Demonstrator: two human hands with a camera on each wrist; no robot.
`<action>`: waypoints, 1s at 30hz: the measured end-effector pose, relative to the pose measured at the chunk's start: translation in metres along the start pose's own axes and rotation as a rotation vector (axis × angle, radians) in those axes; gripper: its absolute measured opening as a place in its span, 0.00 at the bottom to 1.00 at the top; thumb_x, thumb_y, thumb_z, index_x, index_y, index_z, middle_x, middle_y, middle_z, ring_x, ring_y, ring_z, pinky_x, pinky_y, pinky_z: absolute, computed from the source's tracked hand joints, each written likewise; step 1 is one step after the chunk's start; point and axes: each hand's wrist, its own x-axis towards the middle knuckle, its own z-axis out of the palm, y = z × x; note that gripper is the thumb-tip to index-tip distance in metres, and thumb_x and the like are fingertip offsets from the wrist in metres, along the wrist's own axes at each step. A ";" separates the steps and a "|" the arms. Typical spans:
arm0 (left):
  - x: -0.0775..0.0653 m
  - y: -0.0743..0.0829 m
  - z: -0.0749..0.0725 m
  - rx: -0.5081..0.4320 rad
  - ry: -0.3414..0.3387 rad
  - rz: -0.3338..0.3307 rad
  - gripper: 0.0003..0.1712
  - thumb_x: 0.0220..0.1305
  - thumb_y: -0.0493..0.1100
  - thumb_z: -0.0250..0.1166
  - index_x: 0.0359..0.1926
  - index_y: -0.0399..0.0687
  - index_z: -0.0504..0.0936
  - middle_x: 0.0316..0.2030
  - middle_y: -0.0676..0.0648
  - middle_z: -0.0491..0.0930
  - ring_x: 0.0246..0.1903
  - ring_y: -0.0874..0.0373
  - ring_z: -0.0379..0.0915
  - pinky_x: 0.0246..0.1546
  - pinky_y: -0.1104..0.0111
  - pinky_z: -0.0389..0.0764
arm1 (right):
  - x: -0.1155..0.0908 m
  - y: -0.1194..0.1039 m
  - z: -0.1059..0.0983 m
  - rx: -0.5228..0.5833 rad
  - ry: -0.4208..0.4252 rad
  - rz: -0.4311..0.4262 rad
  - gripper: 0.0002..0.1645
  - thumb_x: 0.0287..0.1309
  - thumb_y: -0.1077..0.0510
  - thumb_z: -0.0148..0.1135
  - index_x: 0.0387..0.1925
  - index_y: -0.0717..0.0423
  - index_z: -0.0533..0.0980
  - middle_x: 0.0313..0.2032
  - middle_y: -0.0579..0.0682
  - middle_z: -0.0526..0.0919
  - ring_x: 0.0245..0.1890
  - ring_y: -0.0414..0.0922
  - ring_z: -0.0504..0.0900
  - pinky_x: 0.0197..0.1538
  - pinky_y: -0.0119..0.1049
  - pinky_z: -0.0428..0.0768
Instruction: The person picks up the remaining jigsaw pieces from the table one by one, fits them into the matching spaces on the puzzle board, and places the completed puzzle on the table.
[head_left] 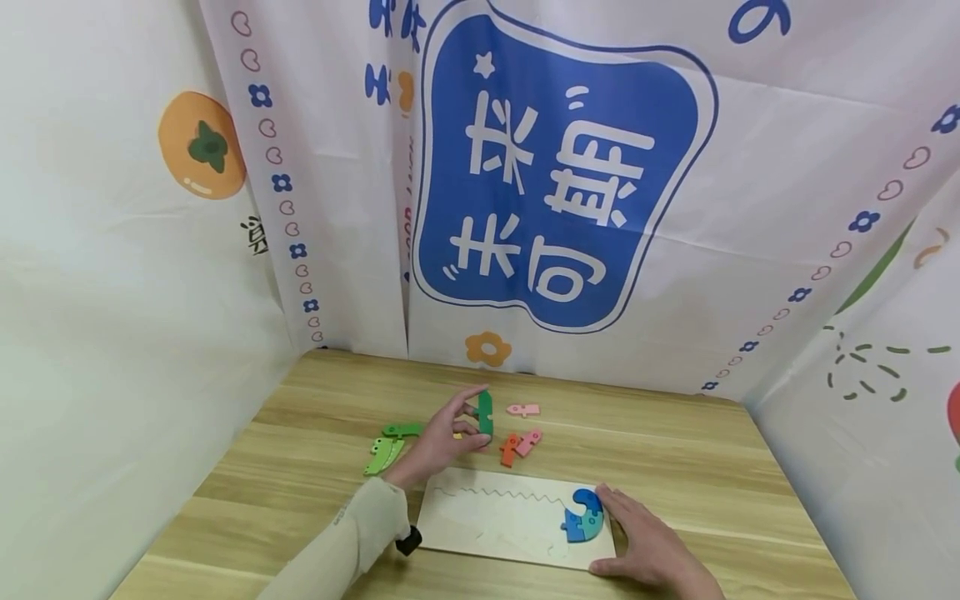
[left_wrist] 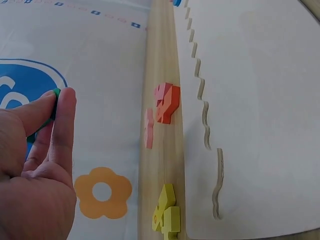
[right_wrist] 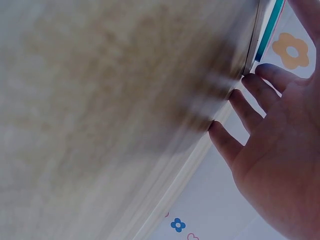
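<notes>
1 grn pc (head_left: 485, 410): clear in head cam, part-hidden L-wrist.

We see a board (head_left: 495, 521) on the tabletop (head_left: 735, 483), joined pieces (head_left: 588, 523) on its right end, the right hand (head_left: 647, 540) at its right edge. Behind the board, the left hand (head_left: 444, 437) holds a puzzle piece (head_left: 485, 413); right of it lie three loose pieces (head_left: 529, 442), left of it a head piece (head_left: 383, 457), another piece (head_left: 403, 430) just behind that.

White characters 未来可期 (head_left: 504, 137) on a blue panel (head_left: 535, 208) of the backdrop (head_left: 345, 217), other lettering (head_left: 257, 236) unclear
</notes>
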 end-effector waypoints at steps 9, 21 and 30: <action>0.001 -0.004 0.000 0.012 -0.022 -0.008 0.48 0.67 0.36 0.70 0.79 0.71 0.58 0.56 0.38 0.70 0.45 0.48 0.85 0.48 0.55 0.88 | 0.003 0.001 0.004 0.001 -0.011 0.047 0.72 0.38 0.24 0.78 0.79 0.52 0.61 0.77 0.55 0.65 0.76 0.62 0.63 0.72 0.68 0.65; -0.003 -0.010 0.018 -0.096 -0.076 -0.112 0.34 0.77 0.38 0.59 0.77 0.65 0.62 0.55 0.37 0.69 0.45 0.50 0.84 0.52 0.45 0.85 | -0.001 0.002 0.004 -0.001 -0.029 0.070 0.72 0.39 0.25 0.79 0.79 0.55 0.61 0.77 0.58 0.65 0.76 0.64 0.63 0.73 0.68 0.64; -0.008 -0.006 0.049 0.023 -0.117 -0.157 0.28 0.72 0.38 0.65 0.70 0.59 0.72 0.47 0.40 0.79 0.39 0.53 0.85 0.43 0.54 0.89 | 0.004 0.001 0.003 0.005 -0.010 0.065 0.72 0.37 0.24 0.79 0.79 0.52 0.61 0.77 0.55 0.65 0.76 0.62 0.63 0.72 0.68 0.64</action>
